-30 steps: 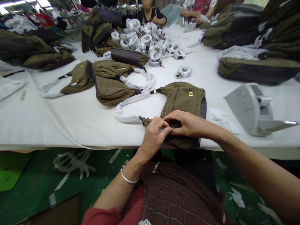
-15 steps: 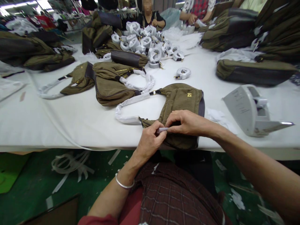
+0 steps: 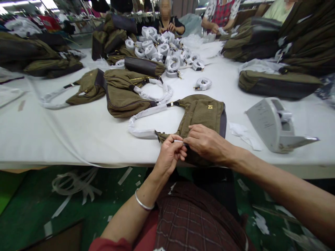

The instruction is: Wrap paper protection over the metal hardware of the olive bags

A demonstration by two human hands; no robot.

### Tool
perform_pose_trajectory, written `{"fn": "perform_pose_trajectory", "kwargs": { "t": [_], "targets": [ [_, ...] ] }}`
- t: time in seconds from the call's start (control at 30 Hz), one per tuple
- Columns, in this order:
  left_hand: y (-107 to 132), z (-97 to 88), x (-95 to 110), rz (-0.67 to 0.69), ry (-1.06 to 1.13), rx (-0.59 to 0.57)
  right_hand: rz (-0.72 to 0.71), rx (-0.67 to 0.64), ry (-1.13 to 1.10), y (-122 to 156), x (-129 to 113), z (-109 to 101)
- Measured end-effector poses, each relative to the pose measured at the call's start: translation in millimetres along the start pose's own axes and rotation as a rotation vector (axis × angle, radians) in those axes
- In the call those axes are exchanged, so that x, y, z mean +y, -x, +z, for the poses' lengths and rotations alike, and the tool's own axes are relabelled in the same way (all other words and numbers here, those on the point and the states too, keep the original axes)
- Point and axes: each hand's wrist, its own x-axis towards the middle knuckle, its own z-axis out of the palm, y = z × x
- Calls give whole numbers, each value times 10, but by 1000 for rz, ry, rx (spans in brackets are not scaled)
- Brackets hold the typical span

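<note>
An olive shoulder bag [image 3: 201, 111] with a gold clasp lies at the near edge of the white table [image 3: 65, 139]. Its strap [image 3: 143, 120] is wrapped in white paper and curves to the left. My left hand [image 3: 170, 155] pinches a small white strip [image 3: 179, 141] at the bag's near corner. My right hand [image 3: 206, 143] rests on the bag with its fingers closed, pinching the same strip from the other side. A silver bangle [image 3: 142, 204] sits on my left wrist.
A grey tape dispenser [image 3: 274, 125] stands at the right with paper scraps [image 3: 242, 134] beside it. More olive bags [image 3: 123, 92] and a pile of wrapped strap rolls [image 3: 162, 48] lie farther back. Other people sit at the far side. Paper strips litter the green floor [image 3: 73, 184].
Both hands have shifted slightly toward me along the bag's near edge. The white strip between the fingertips now looks shorter and thinner.
</note>
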Motion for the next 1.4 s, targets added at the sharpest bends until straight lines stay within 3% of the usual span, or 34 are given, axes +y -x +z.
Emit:
{"fn": "perform_pose_trajectory", "kwargs": {
  "t": [0.3, 0.47, 0.63, 0.77, 0.87, 1.03, 1.13, 1.23, 1.33, 1.4],
  "targets": [
    [61, -7, -6, -224, 387, -24, 118, 52, 29, 135, -257, -1],
    [75, -70, 4, -294, 279, -103, 52, 233, -43, 178, -202, 100],
    [133, -82, -43, -213, 177, -104, 14, 284, -118, 241, -183, 167],
    [163, -117, -18, -375, 200, -164, -10, 348, -115, 288, -176, 164],
    [147, -136, 2, -486, 157, -202, 63, 362, -156, 305, -174, 170],
    [161, -66, -42, -292, -41, -118, 233, 350, -168, 342, -231, 181],
    [197, -31, -86, -174, -192, -62, 283, 369, -161, 494, -269, 22],
    [220, -26, -105, -123, -268, -19, 438, 463, -49, 853, -201, -327],
    [224, -24, -100, -118, -310, 19, 769, 605, 192, 1373, 4, -730],
    [211, -20, -96, -120, -319, 41, 1030, 617, 288, 1745, 192, -935]
  ]
}}
